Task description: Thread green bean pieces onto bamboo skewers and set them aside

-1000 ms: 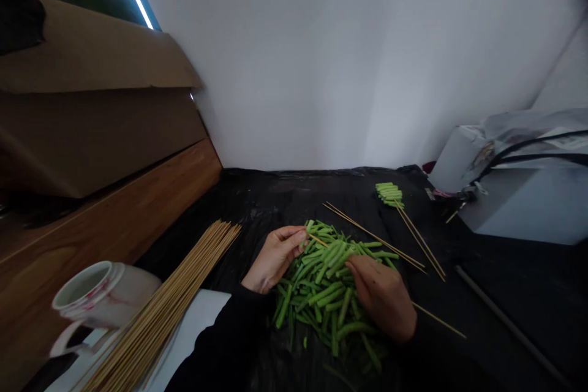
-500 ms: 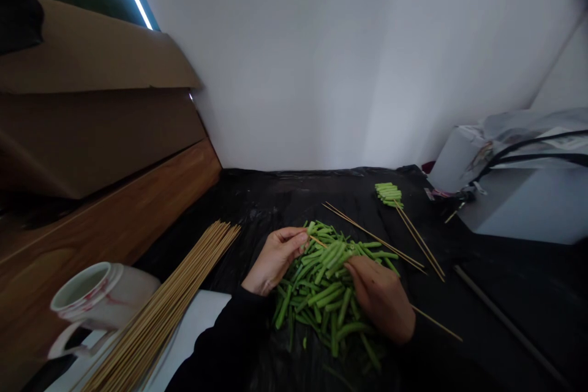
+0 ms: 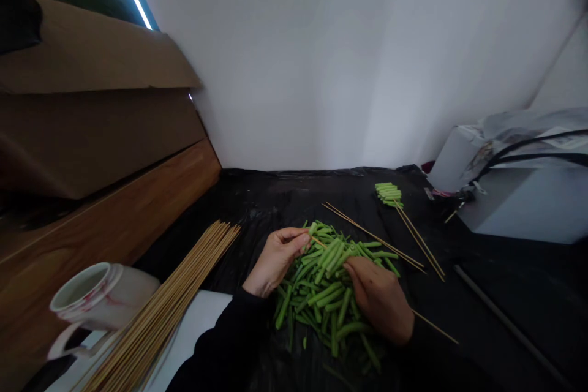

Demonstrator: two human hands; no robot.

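We are looking at a table covered with a black plastic sheet (image 3: pixel 285 196) pushed up against a plain white wall (image 3: pixel 321 61), with a wooden panel (image 3: pixel 138 208) and a brown cardboard box (image 3: pixel 92 104) closing off the left side. At the near left stands a white mug (image 3: pixel 98 294) with red marks, and just beside it a thick bundle of bamboo sticks (image 3: pixel 179 288) lies slanting away from us. On the right sits a white box (image 3: pixel 519 196) with a black cable (image 3: pixel 528 150) draped over it. In front of it, further out on the sheet, lie a loaded stick of green pieces (image 3: pixel 389 193) and a few loose bare sticks (image 3: pixel 372 236). In the middle of the sheet, close to us, is a pile of cut green stalks (image 3: pixel 328 285), and both hands are on it. The skewer (image 3: pixel 436 329) lies low over this pile. Its long axis runs from near right to far left, with the tip pointing up and left toward the left hand (image 3: pixel 275 257) and the tail sticking out past the wrist of the right hand (image 3: pixel 379 300). The left thumb and forefinger are pinched together right at the tip, though we cannot tell whether a green piece sits between them. The right hand is curled knuckles-up over the shaft, fingers pressed together around it, and its back hides the grip itself.
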